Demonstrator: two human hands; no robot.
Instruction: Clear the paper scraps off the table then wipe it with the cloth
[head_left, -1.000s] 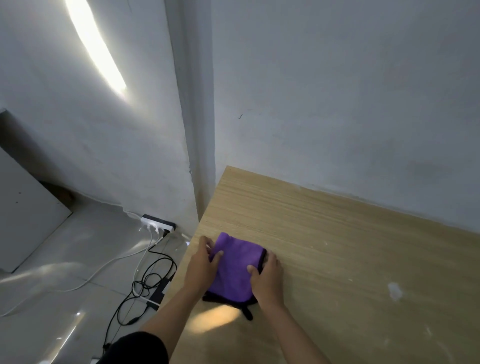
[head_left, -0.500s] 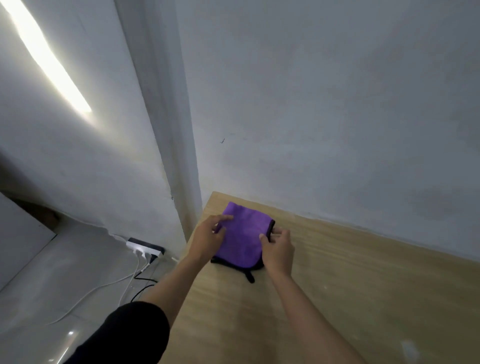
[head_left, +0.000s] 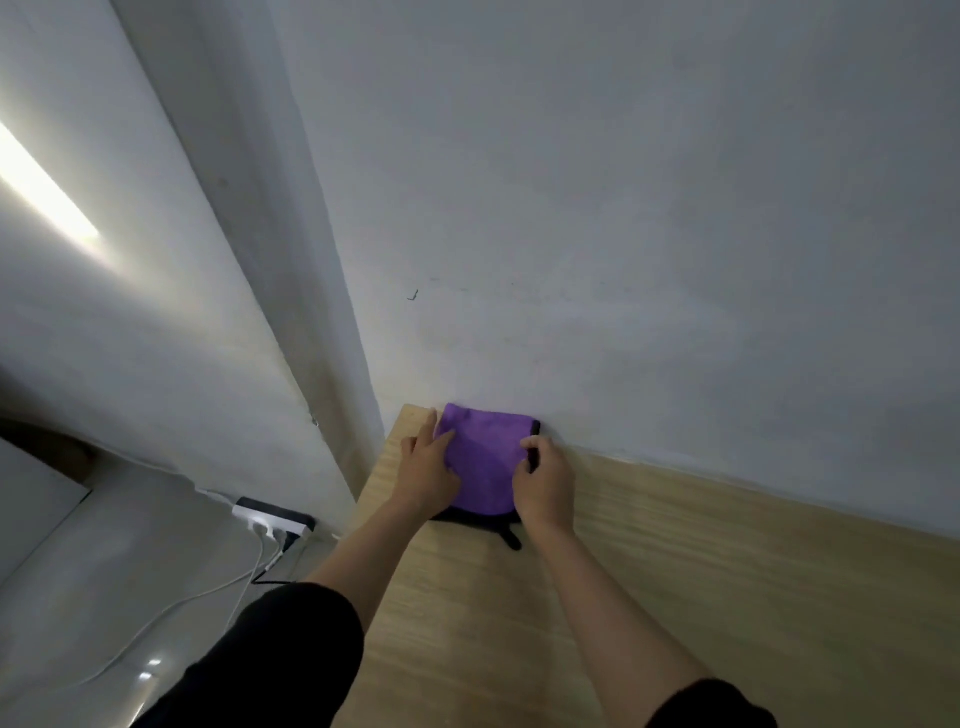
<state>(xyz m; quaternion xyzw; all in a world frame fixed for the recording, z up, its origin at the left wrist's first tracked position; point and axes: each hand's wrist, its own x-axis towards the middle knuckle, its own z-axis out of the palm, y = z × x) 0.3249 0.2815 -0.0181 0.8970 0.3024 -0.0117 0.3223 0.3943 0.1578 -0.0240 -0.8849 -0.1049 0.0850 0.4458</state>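
A folded purple cloth with a black edge lies at the far left corner of the light wooden table, touching the white wall. My left hand presses flat on the cloth's left side, fingers spread. My right hand grips the cloth's right edge, fingers curled over the black border. No paper scraps show on the visible tabletop.
A white wall runs along the table's far edge and a wall corner stands just left of it. On the floor to the left lie a power strip and white cables.
Both hands have pushed the cloth away from me across the table, from near the left front edge to the far corner against the wall. The camera has tilted upward.
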